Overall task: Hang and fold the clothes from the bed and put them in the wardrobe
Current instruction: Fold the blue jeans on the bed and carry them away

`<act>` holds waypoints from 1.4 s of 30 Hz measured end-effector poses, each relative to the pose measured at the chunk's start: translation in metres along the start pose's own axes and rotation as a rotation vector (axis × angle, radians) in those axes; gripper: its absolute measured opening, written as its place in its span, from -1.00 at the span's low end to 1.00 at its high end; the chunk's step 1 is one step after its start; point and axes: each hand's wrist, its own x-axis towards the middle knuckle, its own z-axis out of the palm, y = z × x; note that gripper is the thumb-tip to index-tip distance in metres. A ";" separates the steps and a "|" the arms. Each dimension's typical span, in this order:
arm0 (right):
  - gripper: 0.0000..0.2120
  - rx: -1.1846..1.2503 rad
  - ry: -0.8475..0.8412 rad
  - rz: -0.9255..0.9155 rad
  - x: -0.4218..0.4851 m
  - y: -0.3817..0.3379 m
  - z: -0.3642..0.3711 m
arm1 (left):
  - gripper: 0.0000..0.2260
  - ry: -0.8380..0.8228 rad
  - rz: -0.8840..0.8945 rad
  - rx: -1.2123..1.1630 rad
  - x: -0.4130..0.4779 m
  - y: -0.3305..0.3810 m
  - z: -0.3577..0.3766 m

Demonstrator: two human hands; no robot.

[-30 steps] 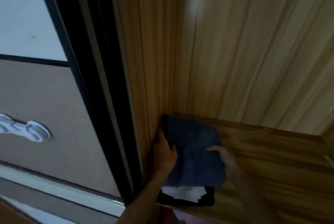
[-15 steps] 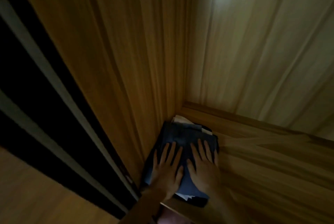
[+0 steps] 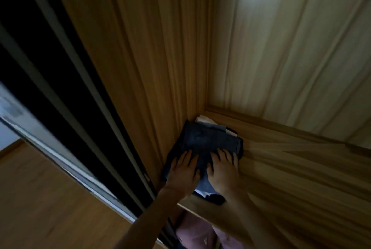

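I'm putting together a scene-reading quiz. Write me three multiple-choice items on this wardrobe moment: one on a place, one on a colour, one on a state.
1. Where on the shelf does the folded stack sit?
A. In the middle
B. Against the left side wall
C. At the far right end

2. What colour is the top garment?
A. Red
B. Yellow
C. Dark blue

3. What are the two hands doing?
A. Both lie flat on the top garment
B. Both grip a hanger
C. Both are clenched in fists above the shelf

Key:
1 B: the stack's left edge meets the wooden wall.
2 C: the cloth on top reads dark blue over white and black layers.
3 A: the left hand and right hand rest on it with straight, spread fingers.
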 end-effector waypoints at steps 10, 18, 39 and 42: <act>-0.73 0.111 -0.168 -0.127 -0.087 -0.056 -0.040 | -0.68 -0.023 -0.090 -0.199 -0.143 -0.020 -0.035; -0.79 0.052 -0.512 -0.298 -0.184 -0.162 -0.023 | -0.70 -0.125 -0.268 -0.302 -0.302 -0.109 0.005; -0.74 -0.005 -0.758 -1.195 -0.280 -0.594 0.019 | -0.72 -0.043 -1.108 -0.465 -0.633 -0.363 -0.032; -0.73 -0.013 -0.795 -1.296 -0.279 -0.651 0.038 | -0.69 -0.053 -1.217 -0.457 -0.661 -0.395 -0.037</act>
